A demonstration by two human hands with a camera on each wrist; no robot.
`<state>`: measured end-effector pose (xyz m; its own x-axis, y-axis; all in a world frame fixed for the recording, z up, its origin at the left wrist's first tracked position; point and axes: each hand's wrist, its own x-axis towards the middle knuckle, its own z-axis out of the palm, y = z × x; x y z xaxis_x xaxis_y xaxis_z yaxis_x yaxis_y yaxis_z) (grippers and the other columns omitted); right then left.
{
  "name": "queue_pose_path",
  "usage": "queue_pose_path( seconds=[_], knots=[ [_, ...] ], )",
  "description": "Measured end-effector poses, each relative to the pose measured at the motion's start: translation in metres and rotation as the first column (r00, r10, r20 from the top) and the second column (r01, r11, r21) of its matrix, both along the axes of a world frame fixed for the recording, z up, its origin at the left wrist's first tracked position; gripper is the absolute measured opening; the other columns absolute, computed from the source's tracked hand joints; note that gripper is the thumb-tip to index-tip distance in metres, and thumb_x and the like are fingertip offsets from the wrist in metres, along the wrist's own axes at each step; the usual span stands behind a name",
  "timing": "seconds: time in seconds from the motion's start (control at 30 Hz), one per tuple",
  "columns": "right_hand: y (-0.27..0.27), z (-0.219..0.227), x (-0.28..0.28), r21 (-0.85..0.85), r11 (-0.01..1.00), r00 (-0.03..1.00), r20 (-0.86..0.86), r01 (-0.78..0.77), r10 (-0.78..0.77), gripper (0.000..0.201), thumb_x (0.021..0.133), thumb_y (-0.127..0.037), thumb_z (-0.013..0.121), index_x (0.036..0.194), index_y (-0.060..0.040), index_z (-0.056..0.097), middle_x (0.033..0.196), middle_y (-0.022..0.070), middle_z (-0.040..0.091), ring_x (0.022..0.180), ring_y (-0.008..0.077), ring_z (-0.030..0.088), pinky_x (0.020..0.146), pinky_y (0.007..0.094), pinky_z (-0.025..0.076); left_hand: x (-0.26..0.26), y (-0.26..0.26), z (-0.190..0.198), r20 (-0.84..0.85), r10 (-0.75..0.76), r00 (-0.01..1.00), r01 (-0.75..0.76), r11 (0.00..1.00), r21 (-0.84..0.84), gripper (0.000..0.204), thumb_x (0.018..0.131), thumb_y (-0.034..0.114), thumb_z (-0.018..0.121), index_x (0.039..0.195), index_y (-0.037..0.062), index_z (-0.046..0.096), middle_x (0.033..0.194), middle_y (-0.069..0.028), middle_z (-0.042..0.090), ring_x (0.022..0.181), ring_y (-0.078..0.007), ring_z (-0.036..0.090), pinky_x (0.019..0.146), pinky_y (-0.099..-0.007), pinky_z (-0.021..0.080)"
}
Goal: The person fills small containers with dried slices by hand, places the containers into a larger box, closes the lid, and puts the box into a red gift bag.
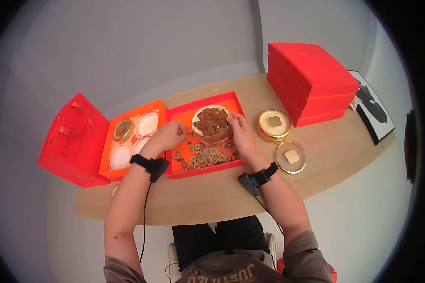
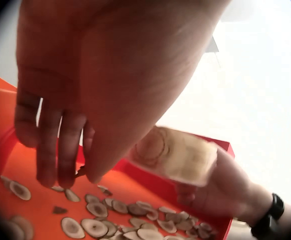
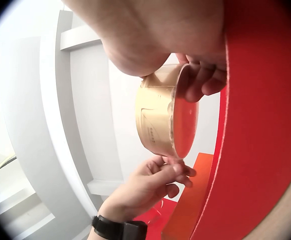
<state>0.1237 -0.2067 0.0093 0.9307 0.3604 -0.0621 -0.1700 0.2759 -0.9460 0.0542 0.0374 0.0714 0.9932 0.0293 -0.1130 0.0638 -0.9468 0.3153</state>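
Right hand (image 1: 242, 137) grips the round tub (image 1: 211, 139) over the red tray (image 1: 205, 170); left hand (image 1: 172, 134), at nine o'clock, pinches a dark sliver (image 2: 79, 172)!
Light and stiff-walled, it seems, perhaps slippery: best held low around the wall, since heaped brown pieces (image 1: 210, 121) could spill. Slices (image 1: 205, 154) scatter at six o'clock, orange box (image 1: 162, 118) at nine; toward three, the tray's raised edge blocks the way to a gold-rimmed jar (image 1: 274, 125); red boxes (image 1: 311, 82) at two.

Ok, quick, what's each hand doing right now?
Left hand: closed, apparently pinching a small dark piece.
Right hand: closed, holding the round container filled with brown pieces.
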Motion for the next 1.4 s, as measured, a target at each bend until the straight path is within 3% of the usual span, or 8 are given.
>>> queue_pose_path(
  seconds=[0.1,0.33,0.4,0.53,0.6,0.8,0.9,1.4],
  knots=[
    [0.002,-0.004,0.002,0.017,1.000,1.000,0.020,-0.017,0.017,0.044,0.102,-0.034,0.058,0.132,-0.0042,0.050,0.091,0.0051,0.063,0.069,0.0110,0.059,0.050,0.0261,0.047,-0.011,-0.002,0.026,-0.052,0.097,0.994,-0.109,0.807,-0.581,0.009,0.097,0.005,0.063,0.102,-0.0017,0.059,0.086,-0.0086,0.071,0.087,-0.0127,0.070,0.073,-0.0294,0.056],
    [0.001,-0.001,0.001,-0.022,0.999,0.999,0.019,-0.029,0.030,0.046,0.101,-0.034,0.058,0.135,-0.0035,0.049,0.090,0.0060,0.064,0.068,0.0110,0.060,0.054,0.0249,0.048,-0.014,0.008,0.025,0.040,0.131,0.991,-0.062,0.688,-0.723,0.013,0.096,0.007,0.061,0.105,-0.0021,0.060,0.090,-0.0062,0.072,0.084,-0.0139,0.069,0.078,-0.0287,0.055],
    [0.002,-0.002,0.000,-0.041,0.998,0.999,0.012,-0.041,0.042,0.047,0.101,-0.035,0.058,0.135,-0.0036,0.050,0.089,0.0063,0.063,0.067,0.0111,0.059,0.054,0.0247,0.048,-0.015,0.007,0.018,0.133,0.088,0.987,-0.013,0.877,-0.480,0.015,0.093,0.004,0.062,0.107,-0.0014,0.063,0.091,-0.0065,0.073,0.085,-0.0134,0.069,0.078,-0.0296,0.055],
    [0.003,-0.004,0.000,-0.055,0.998,1.000,0.026,0.006,-0.005,0.041,0.102,-0.036,0.056,0.131,-0.0067,0.053,0.089,0.0050,0.061,0.067,0.0108,0.058,0.058,0.0248,0.048,-0.021,-0.003,0.013,0.011,0.080,0.997,-0.070,0.925,-0.372,0.019,0.091,0.005,0.064,0.109,0.0000,0.067,0.092,-0.0084,0.073,0.086,-0.0149,0.070,0.078,-0.0301,0.055],
    [0.003,-0.004,0.000,-0.050,0.999,0.999,0.032,0.019,-0.018,0.036,0.103,-0.036,0.054,0.127,-0.0094,0.055,0.090,0.0029,0.060,0.067,0.0101,0.057,0.059,0.0241,0.047,-0.024,-0.017,0.013,-0.228,-0.006,0.974,-0.033,0.986,-0.165,0.013,0.091,0.010,0.066,0.101,0.0019,0.068,0.092,-0.0094,0.074,0.086,-0.0180,0.072,0.079,-0.0322,0.056],
    [0.003,-0.004,0.001,-0.055,0.998,1.000,0.027,0.013,-0.011,0.047,0.100,-0.038,0.058,0.133,-0.0050,0.052,0.088,0.0065,0.060,0.065,0.0122,0.056,0.059,0.0255,0.048,-0.023,-0.021,-0.030,-0.222,-0.152,0.963,0.193,0.965,0.177,0.025,0.085,0.028,0.076,0.100,0.0095,0.069,0.093,-0.0061,0.073,0.093,-0.0266,0.070,0.079,-0.0408,0.056],
    [0.002,-0.001,-0.001,-0.051,0.999,1.000,0.011,0.008,-0.007,0.046,0.100,-0.038,0.058,0.132,-0.0054,0.052,0.088,0.0062,0.060,0.065,0.0117,0.056,0.057,0.0252,0.047,-0.023,-0.031,-0.032,-0.292,-0.073,0.954,0.160,0.945,0.286,0.032,0.083,0.034,0.078,0.102,0.0104,0.068,0.093,-0.0070,0.073,0.097,-0.0271,0.069,0.078,-0.0423,0.056],
    [0.003,-0.006,0.003,-0.013,1.000,0.999,0.022,-0.024,0.025,0.042,0.102,-0.034,0.058,0.131,-0.0052,0.052,0.093,0.0052,0.063,0.071,0.0101,0.058,0.059,0.0247,0.048,-0.028,-0.032,-0.036,-0.182,-0.056,0.982,0.100,0.965,0.242,0.026,0.086,0.025,0.070,0.106,0.0096,0.069,0.099,-0.0114,0.074,0.098,-0.0306,0.069,0.080,-0.0443,0.057]
  ],
)
